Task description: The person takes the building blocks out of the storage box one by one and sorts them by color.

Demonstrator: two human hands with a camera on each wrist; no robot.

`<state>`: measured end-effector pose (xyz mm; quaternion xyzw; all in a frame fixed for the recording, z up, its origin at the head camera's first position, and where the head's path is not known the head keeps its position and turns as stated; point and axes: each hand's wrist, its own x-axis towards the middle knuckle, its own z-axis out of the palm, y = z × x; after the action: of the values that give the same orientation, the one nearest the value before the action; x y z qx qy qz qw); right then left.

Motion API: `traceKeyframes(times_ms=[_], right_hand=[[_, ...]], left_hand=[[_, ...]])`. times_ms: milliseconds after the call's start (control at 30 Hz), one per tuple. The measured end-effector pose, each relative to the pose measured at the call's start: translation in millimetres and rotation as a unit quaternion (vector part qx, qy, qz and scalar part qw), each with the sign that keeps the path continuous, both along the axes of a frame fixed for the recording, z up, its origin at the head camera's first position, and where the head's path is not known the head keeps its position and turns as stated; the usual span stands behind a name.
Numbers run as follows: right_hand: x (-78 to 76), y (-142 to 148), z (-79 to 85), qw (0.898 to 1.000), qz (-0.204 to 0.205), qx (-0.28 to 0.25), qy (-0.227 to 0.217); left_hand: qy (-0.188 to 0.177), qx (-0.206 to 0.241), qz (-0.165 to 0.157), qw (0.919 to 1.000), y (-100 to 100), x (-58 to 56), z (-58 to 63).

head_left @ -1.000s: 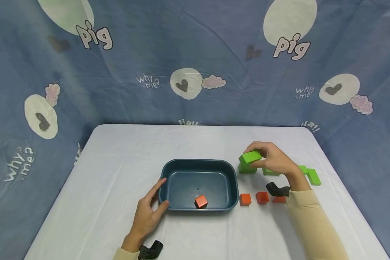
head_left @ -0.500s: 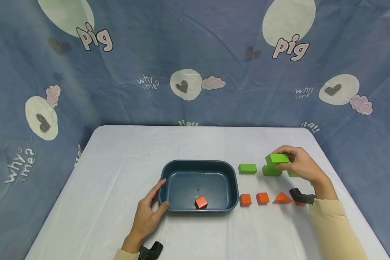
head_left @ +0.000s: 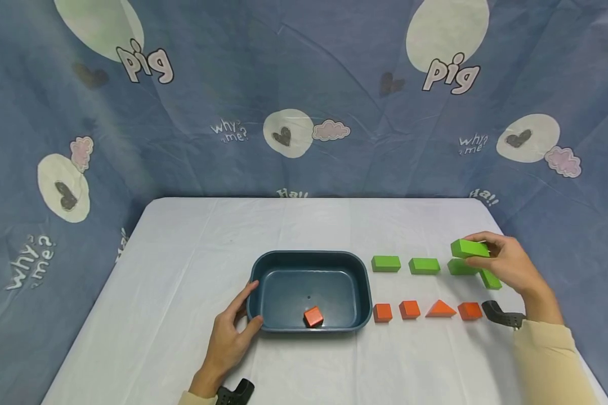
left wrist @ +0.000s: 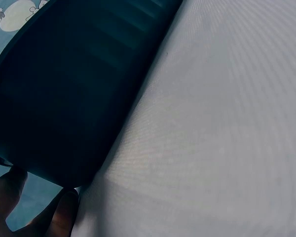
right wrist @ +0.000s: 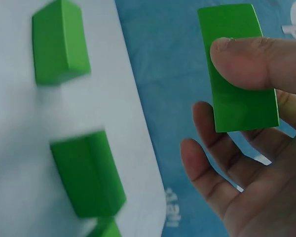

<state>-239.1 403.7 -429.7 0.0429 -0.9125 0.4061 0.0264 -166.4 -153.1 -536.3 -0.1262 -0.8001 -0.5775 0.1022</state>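
In the head view my right hand pinches a green rectangular block between thumb and fingers. The right wrist view shows the thumb flat across the block's face. Below it on the table lies another green block, overlapped by the raised one, and a tilted green block lies beside that. My left hand rests its fingertips and thumb against the left end of a dark blue plastic bin, fingers spread and fairly straight. One orange cube sits inside the bin near its front wall.
Two more green blocks, one near the bin and another farther right, continue the back row. In front runs an orange row: two cubes, a triangular block and another cube. A white cloth covers the table.
My right hand has carried the green block rightward, from over the block nearest the bin to over the third one. The left hand, bin and orange cube inside have stayed put.
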Motion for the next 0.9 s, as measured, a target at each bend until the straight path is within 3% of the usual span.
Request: traceKeyframes(times_ms=[400,600,900], right_hand=[[16.9,55,-4.9,0.994,-0.096,-0.005,-0.042],[18.9,65,-11.8,0.988,-0.134,0.000,-0.077],[24.2,78,-26.8,0.980,-0.185,0.002,-0.077]], left_hand=[[-0.008,0.003,0.002,1.0000,3,0.6,3.3],[-0.019,0.009,0.006,0.9998,3,2.7,1.7],[-0.021,0.007,0.005,0.9997,4,1.2,3.4]])
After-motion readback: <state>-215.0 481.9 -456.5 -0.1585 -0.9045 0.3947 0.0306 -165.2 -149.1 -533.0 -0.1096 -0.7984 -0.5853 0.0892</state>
